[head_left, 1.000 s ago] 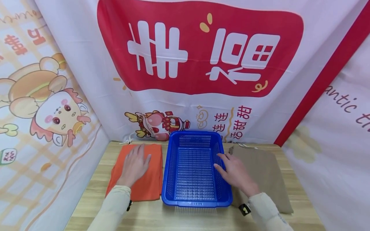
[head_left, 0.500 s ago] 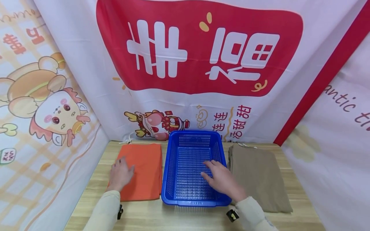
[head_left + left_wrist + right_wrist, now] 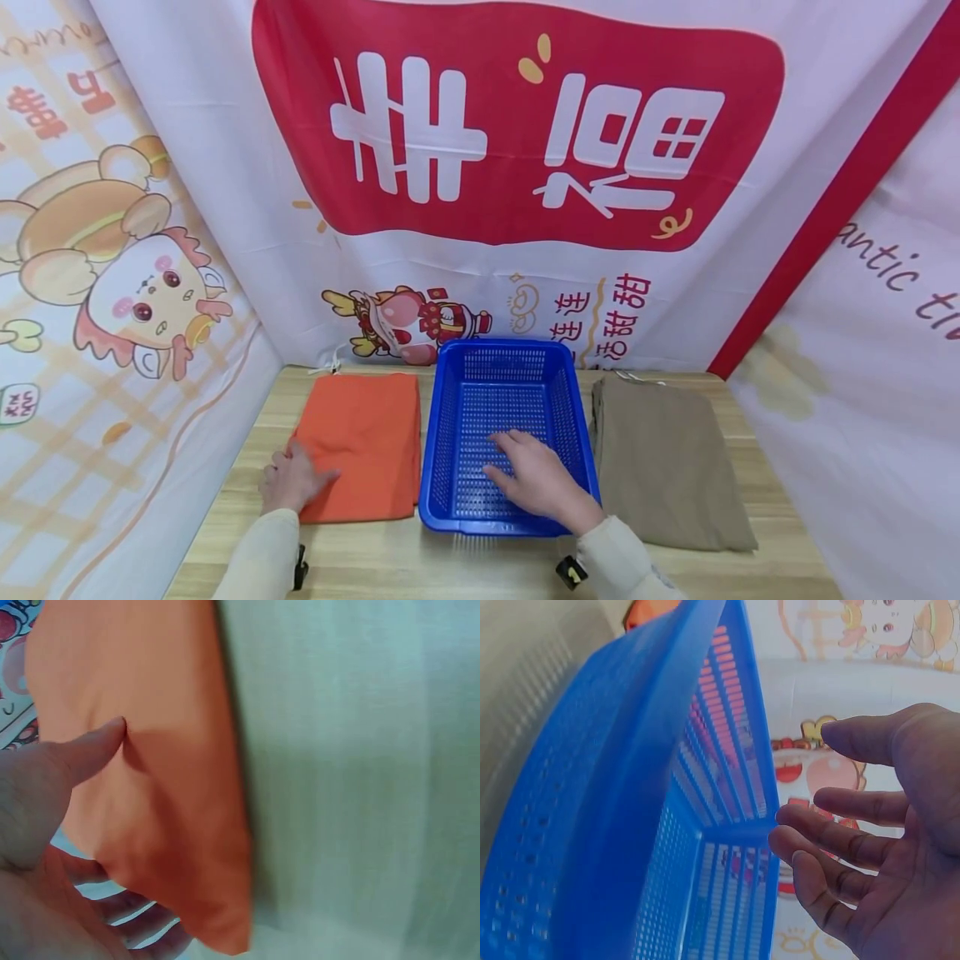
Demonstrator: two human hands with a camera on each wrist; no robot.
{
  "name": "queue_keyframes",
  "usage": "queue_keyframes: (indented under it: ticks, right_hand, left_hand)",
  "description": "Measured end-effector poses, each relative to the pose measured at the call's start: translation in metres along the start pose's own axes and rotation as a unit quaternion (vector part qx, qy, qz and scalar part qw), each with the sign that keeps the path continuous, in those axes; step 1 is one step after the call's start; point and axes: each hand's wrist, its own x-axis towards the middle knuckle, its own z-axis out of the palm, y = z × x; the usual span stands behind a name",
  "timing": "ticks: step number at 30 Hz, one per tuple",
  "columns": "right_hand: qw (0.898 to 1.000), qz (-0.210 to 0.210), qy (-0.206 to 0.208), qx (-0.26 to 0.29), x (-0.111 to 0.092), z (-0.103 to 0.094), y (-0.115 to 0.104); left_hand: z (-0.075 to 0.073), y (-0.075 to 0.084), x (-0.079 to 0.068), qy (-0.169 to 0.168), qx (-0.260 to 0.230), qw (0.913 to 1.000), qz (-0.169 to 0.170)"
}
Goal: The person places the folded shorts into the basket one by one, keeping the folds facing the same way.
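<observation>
A folded orange cloth (image 3: 367, 442) lies flat on the table's left side. My left hand (image 3: 288, 479) is at its left edge; in the left wrist view the thumb (image 3: 101, 750) presses a dent into the orange cloth's top, while the fingers (image 3: 139, 922) reach round and under the edge, pinching it. A blue plastic basket (image 3: 433, 467) with perforated walls stands in the middle, with nothing lying in it. Over its front right part hovers my right hand (image 3: 536, 479), fingers loosely bent and holding nothing. In the right wrist view the fingertips (image 3: 784, 840) overlap the basket's rim.
A folded brown cloth (image 3: 667, 467) lies to the right of the basket. Printed fabric (image 3: 517, 125) hangs behind the wooden table (image 3: 405, 567) and along both sides. Both wrists wear black straps.
My left hand has slid left and toward me, from the orange cloth's top to its left edge. My right hand has moved left from the basket's right rim to over the basket.
</observation>
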Motion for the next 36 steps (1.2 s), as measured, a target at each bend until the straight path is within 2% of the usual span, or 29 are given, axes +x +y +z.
queue_keyframes:
  ticks: [7, 14, 19, 24, 28, 31, 36]
  right_hand:
    - [0.999, -0.011, -0.029, 0.01, 0.011, 0.008, -0.024]
    - [0.999, -0.021, -0.046, 0.012, 0.026, 0.017, -0.05]
    - [0.999, -0.025, -0.041, 0.008, 0.034, 0.024, -0.065]
    - [0.999, -0.038, -0.03, -0.009, 0.043, 0.032, -0.081]
    - [0.999, -0.044, -0.018, 0.003, 0.054, 0.041, -0.096]
    - [0.999, -0.032, -0.021, 0.034, 0.061, 0.05, -0.108]
    - [0.995, 0.027, -0.047, 0.083, 0.072, 0.066, -0.128]
  left_hand:
    - [0.008, -0.005, -0.006, 0.021, -0.01, 0.9997, -0.011]
    - [0.007, -0.005, -0.012, 0.016, -0.012, 0.9995, -0.025]
    - [0.006, -0.004, -0.011, 0.004, -0.014, 0.9993, -0.034]
    - [0.005, -0.005, -0.012, 0.008, -0.02, 0.999, -0.04]
    - [0.005, -0.008, -0.013, 0.007, -0.021, 0.9984, -0.052]
    - [0.004, -0.011, -0.016, -0.001, -0.028, 0.9975, -0.065]
    - [0.003, -0.015, -0.024, -0.012, -0.041, 0.9965, -0.072]
